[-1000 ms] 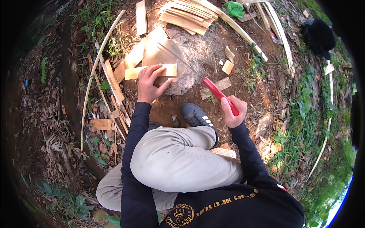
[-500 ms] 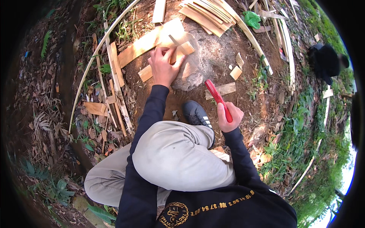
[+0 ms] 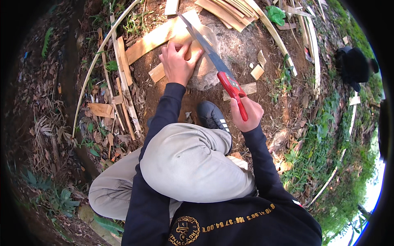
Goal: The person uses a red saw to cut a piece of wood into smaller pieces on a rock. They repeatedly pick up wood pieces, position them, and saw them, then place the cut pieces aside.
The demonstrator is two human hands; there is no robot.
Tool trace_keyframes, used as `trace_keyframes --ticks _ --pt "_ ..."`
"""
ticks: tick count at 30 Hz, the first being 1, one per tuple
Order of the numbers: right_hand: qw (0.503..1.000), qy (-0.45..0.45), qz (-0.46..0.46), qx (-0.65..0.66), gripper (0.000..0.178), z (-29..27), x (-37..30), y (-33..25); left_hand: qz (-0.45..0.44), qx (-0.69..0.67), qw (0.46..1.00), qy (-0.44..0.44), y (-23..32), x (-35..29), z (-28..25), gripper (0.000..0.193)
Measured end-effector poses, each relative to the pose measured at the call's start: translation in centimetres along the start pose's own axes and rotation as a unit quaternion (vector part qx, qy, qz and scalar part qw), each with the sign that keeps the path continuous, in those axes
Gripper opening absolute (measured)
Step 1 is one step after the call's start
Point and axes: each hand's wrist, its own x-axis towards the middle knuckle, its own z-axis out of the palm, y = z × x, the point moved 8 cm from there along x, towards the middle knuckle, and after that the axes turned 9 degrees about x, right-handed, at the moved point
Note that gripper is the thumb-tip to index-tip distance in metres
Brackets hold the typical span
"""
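My right hand [image 3: 248,114] is wrapped round the red handle of a handsaw [image 3: 215,60]. Its grey blade slants up and left across a pale stump or stone [image 3: 225,45]; whether the teeth touch wood cannot be told. On the blade's left, my left hand [image 3: 178,64] grips a short flat wooden strip [image 3: 157,73] with thumb and fingers, pressing it down on the block. The hand covers the strip's middle. A wider wooden board [image 3: 150,44] lies behind it, partly under the work.
Stacked thin boards [image 3: 225,14] lie at the far side. Long strips [image 3: 125,82] are on the left and a curved one [image 3: 277,37] on the right. Offcuts [image 3: 257,72] and a green plastic bag [image 3: 276,14] lie about. A dark-clothed figure [image 3: 355,65] is at far right.
The saw has turned so that its blade's flat side now shows, pointing away across the block. My left hand still holds the strip; the whole view has shifted slightly.
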Motion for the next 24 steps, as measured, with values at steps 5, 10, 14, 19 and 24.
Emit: trace_keyframes --ticks 5,10,14,19,24 --pt "1.000 -0.029 0.003 -0.009 0.022 1.4 1.3 0.5 0.001 0.004 1.000 0.027 -0.4 0.6 -0.1 0.049" --pt "0.999 -0.009 -0.027 -0.031 0.025 0.2 0.7 1.5 -0.012 0.009 1.000 0.017 0.2 0.2 0.0 0.049" --pt "0.998 0.024 -0.024 -0.044 0.025 -0.6 1.9 1.1 -0.015 0.001 1.000 0.005 -0.2 0.2 -0.2 0.048" --pt "0.998 -0.007 -0.049 -0.028 0.027 -1.7 0.3 0.7 -0.011 -0.007 1.000 0.010 -0.3 0.2 0.1 0.047" --pt "0.996 -0.050 -0.061 -0.029 0.024 -1.0 0.5 0.1 -0.007 -0.001 1.000 0.011 -0.1 0.3 0.1 0.047"
